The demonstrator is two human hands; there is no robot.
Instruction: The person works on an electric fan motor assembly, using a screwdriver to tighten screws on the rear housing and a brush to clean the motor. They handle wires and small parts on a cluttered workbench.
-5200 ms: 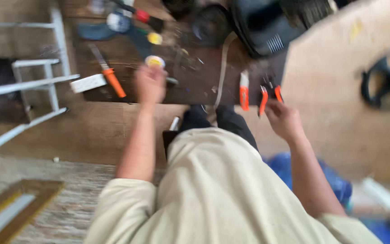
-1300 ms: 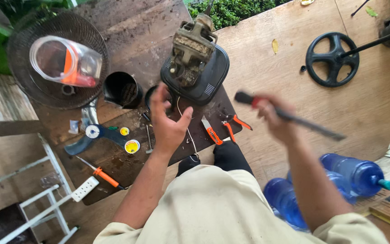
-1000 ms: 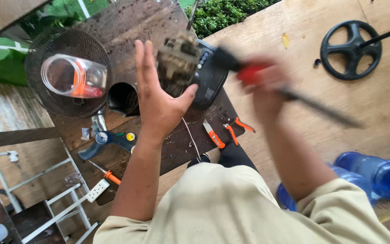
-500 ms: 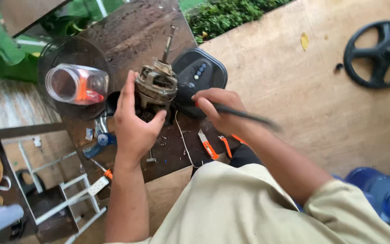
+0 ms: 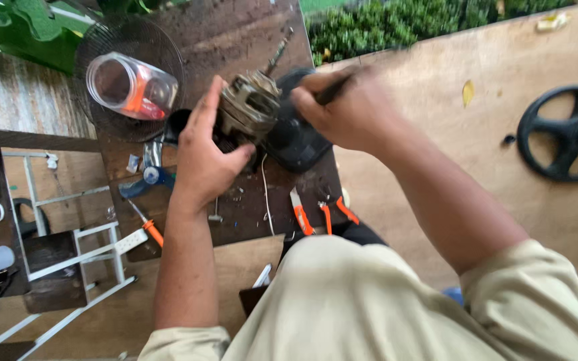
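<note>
Fan motor [image 5: 249, 107], shaft tilted upward, sits above the dark workboard [image 5: 235, 200], gripped by the left hand [image 5: 203, 157] with fingers wrapped round its side. Right hand [image 5: 349, 110] clenches a dark tool handle [image 5: 332, 90] beside it.

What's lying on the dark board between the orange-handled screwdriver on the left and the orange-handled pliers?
In the head view, between the screwdriver and the pliers lie the person's left forearm, a small metal part and a thin white wire.

grey-brown metal fan motor [image 5: 249, 107], black plastic housing [image 5: 299, 137], orange-handled pliers [image 5: 332, 214], black wheel-shaped ring [image 5: 566, 134], clear jar [image 5: 132, 87], orange-handled screwdriver [image 5: 147, 227], dark brown wooden board [image 5: 235, 33]
</note>
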